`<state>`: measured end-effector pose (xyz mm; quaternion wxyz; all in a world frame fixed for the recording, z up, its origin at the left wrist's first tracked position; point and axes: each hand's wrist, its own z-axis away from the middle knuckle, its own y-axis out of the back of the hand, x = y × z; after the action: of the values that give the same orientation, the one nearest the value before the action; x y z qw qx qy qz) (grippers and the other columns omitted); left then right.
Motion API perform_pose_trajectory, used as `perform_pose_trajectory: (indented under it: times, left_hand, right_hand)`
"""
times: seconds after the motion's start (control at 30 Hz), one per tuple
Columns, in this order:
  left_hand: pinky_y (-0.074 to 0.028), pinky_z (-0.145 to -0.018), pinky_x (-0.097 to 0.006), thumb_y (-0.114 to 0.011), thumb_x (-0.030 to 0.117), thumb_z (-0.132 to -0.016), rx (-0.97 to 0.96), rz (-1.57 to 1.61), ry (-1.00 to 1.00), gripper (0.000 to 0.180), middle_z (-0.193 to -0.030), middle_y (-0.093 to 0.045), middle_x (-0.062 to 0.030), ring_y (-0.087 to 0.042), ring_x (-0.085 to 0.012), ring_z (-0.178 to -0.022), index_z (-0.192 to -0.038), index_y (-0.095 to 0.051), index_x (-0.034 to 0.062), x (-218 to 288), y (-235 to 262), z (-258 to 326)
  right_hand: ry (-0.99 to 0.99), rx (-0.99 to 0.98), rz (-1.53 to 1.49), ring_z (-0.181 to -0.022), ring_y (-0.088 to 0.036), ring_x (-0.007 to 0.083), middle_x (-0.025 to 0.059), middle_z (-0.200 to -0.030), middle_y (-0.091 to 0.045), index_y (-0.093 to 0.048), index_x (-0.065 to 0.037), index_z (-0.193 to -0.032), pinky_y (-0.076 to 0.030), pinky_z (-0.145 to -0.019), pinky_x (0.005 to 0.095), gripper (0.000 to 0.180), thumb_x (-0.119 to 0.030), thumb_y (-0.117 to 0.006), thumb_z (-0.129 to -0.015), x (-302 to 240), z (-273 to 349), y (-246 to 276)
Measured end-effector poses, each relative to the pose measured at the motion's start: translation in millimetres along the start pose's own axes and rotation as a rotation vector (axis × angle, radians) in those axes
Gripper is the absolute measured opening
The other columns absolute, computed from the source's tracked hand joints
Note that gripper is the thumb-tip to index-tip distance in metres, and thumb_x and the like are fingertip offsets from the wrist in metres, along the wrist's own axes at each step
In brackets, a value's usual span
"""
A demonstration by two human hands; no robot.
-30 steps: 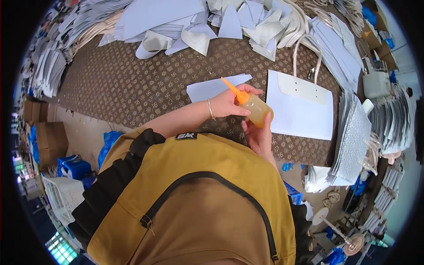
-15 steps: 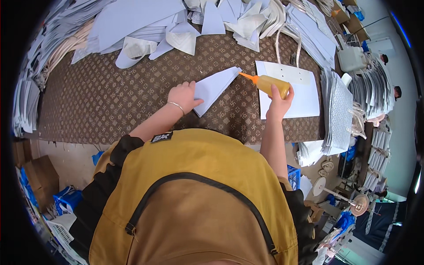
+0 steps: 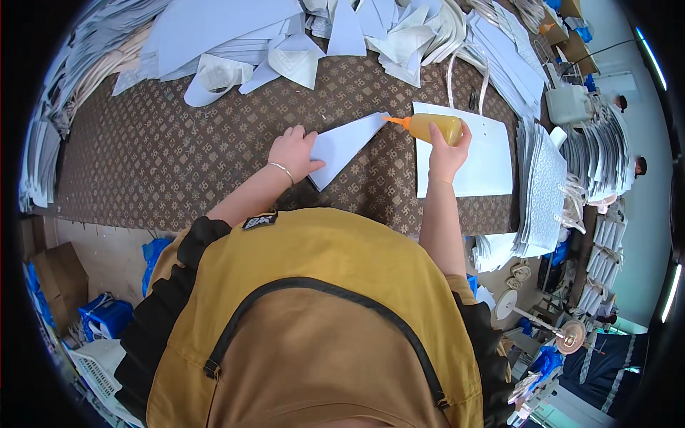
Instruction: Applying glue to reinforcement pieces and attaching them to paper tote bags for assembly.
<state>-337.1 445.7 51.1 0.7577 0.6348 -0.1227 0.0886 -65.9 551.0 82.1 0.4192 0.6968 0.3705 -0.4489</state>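
Observation:
My left hand (image 3: 294,152) presses flat on a pale blue folded paper piece (image 3: 346,143) lying on the brown patterned table (image 3: 178,157). My right hand (image 3: 447,154) grips a yellow glue bottle (image 3: 432,127) held sideways. Its orange nozzle (image 3: 394,120) touches the far corner of the paper piece. A flat white paper bag with cord handles (image 3: 474,153) lies under and to the right of the bottle.
Heaps of white and pale blue paper pieces (image 3: 300,36) cover the table's far side. Stacks of flat bags (image 3: 546,185) stand at the right edge. Cardboard boxes and a blue crate (image 3: 103,314) sit on the floor at lower left. People are at the far right.
My hands moved apart from near my chest. The left laid the paper piece on the table and the right swung the bottle so its nozzle meets the paper's corner.

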Motion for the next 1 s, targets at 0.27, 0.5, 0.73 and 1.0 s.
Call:
perform_pose_trajectory:
  times: [0.27, 0.5, 0.73, 1.0]
  left_hand:
    - [-0.045, -0.085, -0.038, -0.069, 0.041, -0.072, -0.003, 0.083, 0.074, 0.059, -0.103, -0.051, -0.0136, -0.051, -0.0294, -0.101, -0.123, -0.051, 0.0165, -1.7, -1.8, -0.4]
    - [-0.046, -0.083, -0.038, -0.069, 0.041, -0.071, -0.087, 0.117, 0.144, 0.059, -0.104, -0.051, -0.0154, -0.055, -0.0316, -0.097, -0.123, -0.052, 0.0186, 0.1, 2.4, -5.4]
    - [-0.047, -0.083, -0.038, -0.070, 0.040, -0.070, -0.084, 0.180, 0.141, 0.059, -0.104, -0.051, -0.0167, -0.056, -0.0324, -0.094, -0.123, -0.053, 0.0192, -6.1, -5.9, -6.5]
    - [-0.047, -0.083, -0.037, -0.072, 0.039, -0.069, -0.077, 0.196, 0.145, 0.061, -0.103, -0.051, -0.0172, -0.056, -0.0324, -0.094, -0.123, -0.053, 0.0182, -6.9, -8.4, -9.1]
  right_hand:
    - [0.021, -0.071, -0.036, -0.093, -0.055, 0.0172, 0.0110, -0.104, -0.056, -0.045, 0.000, -0.117, -0.046, -0.082, 0.0290, 0.059, -0.011, -0.077, -0.069, -2.0, -3.2, 6.1]
    - [0.029, -0.071, -0.039, -0.096, -0.054, 0.0176, 0.0104, -0.106, -0.054, -0.045, 0.000, -0.117, -0.045, -0.084, 0.0290, 0.056, -0.008, -0.076, -0.071, 5.4, -2.4, 6.7]
    - [0.019, -0.005, -0.096, -0.096, -0.054, 0.0179, 0.0109, -0.106, -0.054, -0.043, 0.001, -0.118, -0.045, -0.085, 0.0294, 0.059, -0.008, -0.076, -0.071, 9.0, -3.6, 10.8]
    - [-0.103, 0.020, -0.205, -0.099, -0.052, 0.0179, 0.0097, -0.109, -0.052, -0.042, -0.001, -0.118, -0.043, -0.087, 0.0297, 0.055, -0.005, -0.073, -0.073, 20.2, -1.4, 10.9]
